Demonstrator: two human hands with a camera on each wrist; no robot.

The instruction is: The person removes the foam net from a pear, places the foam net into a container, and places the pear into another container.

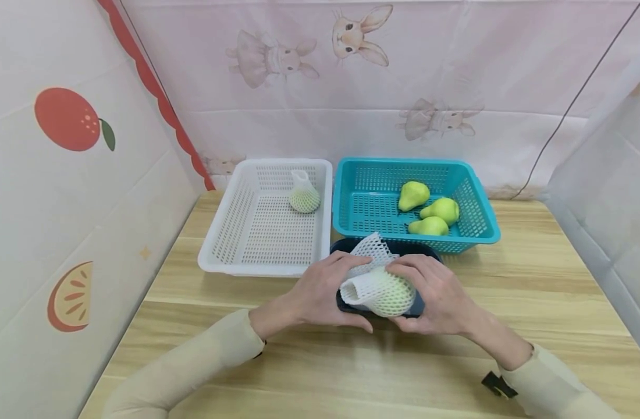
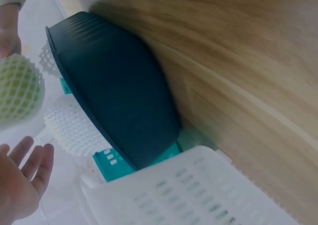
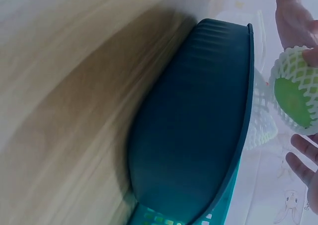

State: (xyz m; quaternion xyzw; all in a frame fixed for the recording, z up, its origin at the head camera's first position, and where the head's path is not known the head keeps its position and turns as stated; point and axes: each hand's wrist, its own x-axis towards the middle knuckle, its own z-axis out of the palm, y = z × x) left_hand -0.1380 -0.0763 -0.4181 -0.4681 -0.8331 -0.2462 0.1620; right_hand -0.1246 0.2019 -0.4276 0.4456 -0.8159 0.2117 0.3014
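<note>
My right hand [image 1: 437, 294] grips a green pear [image 1: 395, 297] wrapped in a white foam net sleeve [image 1: 359, 291], with fingertips over its top and the thumb beneath. The sleeve's open end points left. On the other side, my left hand [image 1: 322, 288] is spread beside the sleeve, its fingers apart from the pear in the left wrist view. Below both hands stands a dark blue bin [image 2: 114, 86], its front wall plain in both wrist views. More white foam netting [image 1: 374, 250] sticks up from the bin behind the held pear.
A white basket [image 1: 215, 262] at the back left holds one net-wrapped pear [image 1: 304, 198]. Several bare pears [image 1: 414, 195] lie in the teal basket [image 1: 482, 233] at the back right. All stand on a wooden table [image 1: 320, 372] between printed fabric walls.
</note>
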